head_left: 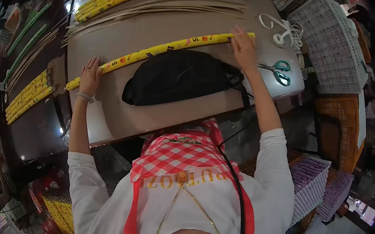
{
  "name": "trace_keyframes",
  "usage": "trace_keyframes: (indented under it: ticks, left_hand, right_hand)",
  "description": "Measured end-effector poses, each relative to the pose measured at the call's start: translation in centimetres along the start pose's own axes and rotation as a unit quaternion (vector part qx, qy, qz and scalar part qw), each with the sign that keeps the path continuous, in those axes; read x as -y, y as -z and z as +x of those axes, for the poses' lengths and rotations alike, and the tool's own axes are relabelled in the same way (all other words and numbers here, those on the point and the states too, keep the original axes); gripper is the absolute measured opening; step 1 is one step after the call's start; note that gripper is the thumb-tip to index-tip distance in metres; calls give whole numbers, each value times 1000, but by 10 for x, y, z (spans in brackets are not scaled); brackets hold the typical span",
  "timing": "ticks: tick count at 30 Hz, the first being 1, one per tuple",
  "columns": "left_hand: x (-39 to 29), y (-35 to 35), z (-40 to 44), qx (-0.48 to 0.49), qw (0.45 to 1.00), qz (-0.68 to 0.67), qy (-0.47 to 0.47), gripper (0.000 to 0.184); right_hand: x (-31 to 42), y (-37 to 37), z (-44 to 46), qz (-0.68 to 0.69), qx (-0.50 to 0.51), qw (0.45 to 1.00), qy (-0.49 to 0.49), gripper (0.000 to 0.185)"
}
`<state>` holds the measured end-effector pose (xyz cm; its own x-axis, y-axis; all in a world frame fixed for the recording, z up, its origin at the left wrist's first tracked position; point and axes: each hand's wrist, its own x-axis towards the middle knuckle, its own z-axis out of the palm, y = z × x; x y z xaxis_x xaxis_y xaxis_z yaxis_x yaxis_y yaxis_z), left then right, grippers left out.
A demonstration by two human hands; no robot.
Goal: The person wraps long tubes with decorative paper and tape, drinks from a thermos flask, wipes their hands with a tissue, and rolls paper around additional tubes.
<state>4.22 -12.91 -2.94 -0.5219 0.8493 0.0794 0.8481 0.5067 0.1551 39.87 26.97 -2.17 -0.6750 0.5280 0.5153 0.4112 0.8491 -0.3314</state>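
A long yellow tube-like roll with printed letters and pictures (139,56) lies slantwise across the table. My left hand (90,77) rests flat over the roll near its left end, fingers stretched out. Near the roll's right end, my right hand (244,50) lies on it with fingers extended and slightly spread. Neither hand is wrapped round the roll. A black fabric pouch (180,79) sits between my arms, just on my side of the roll. Teal-handled scissors (279,72) lie to the right of my right wrist.
Thin pale strips (158,9) and more yellow printed rolls (117,2) lie farther back. White tape (284,35) is loosely coiled near white woven baskets (330,41). Further yellow rolls (30,94) lie on the dark table at left. Purple-and-white woven baskets (309,182) stand at lower right.
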Motion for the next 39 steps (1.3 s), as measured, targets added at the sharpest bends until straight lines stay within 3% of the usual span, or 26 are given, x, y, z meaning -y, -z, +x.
trace_keyframes:
  ticks: [2,4,8,13,15,16,18,19,20,21,23,25,27,28,32,35,37,39]
  left_hand:
    - [3,0,4,-5,1000,-7,3,47]
    - [3,1,11,20,999,15,23,53]
    - [-3,5,16,36,997,59,16,58]
    - [3,6,20,64,996,55,29,62]
    - [3,7,23,63,996,48,30,62]
    - [3,8,23,65,997,41,31,62]
    - [4,8,26,73,996,39,36,62]
    - [5,7,27,84,995,38,41,62]
    - [7,6,26,84,995,38,40,62]
    - [9,6,25,82,995,43,36,62]
    - [7,5,27,83,995,45,18,62]
    - [4,7,27,87,994,56,38,63]
    - [7,5,30,85,995,38,35,63]
    - [9,3,30,78,996,33,31,62]
    - [8,4,26,69,997,30,24,61]
    - [8,5,25,76,996,24,28,60]
    - [8,6,26,76,996,22,34,60]
    - [6,6,26,77,996,19,39,59]
  right_hand:
    - [13,-9,2,26,28,998,43,35]
    - [19,-17,2,70,128,987,60,41]
    - [14,-15,1,-28,178,978,108,54]
    - [-46,3,-8,-79,156,983,60,57]
    - [-70,8,-10,-200,113,973,-29,58]
    - [-75,10,-11,-200,114,973,-29,58]
    - [-83,17,-4,-296,172,926,-160,53]
    - [-72,29,5,-298,171,926,-157,53]
    - [-62,45,10,-125,80,982,-114,49]
    - [-48,65,12,53,-16,996,-69,46]
    - [-47,131,-1,-132,-96,985,-51,49]
    - [-97,159,-54,-213,-29,947,-240,57]
    - [-132,165,-96,-94,92,945,-299,56]
    - [-157,165,-116,-25,139,953,-266,56]
    - [-160,168,-125,-39,172,951,-254,54]
    - [-156,160,-111,-47,137,976,-163,52]
    - [-133,143,-97,-182,126,958,-181,55]
    - [-115,116,-82,-202,64,954,-211,57]
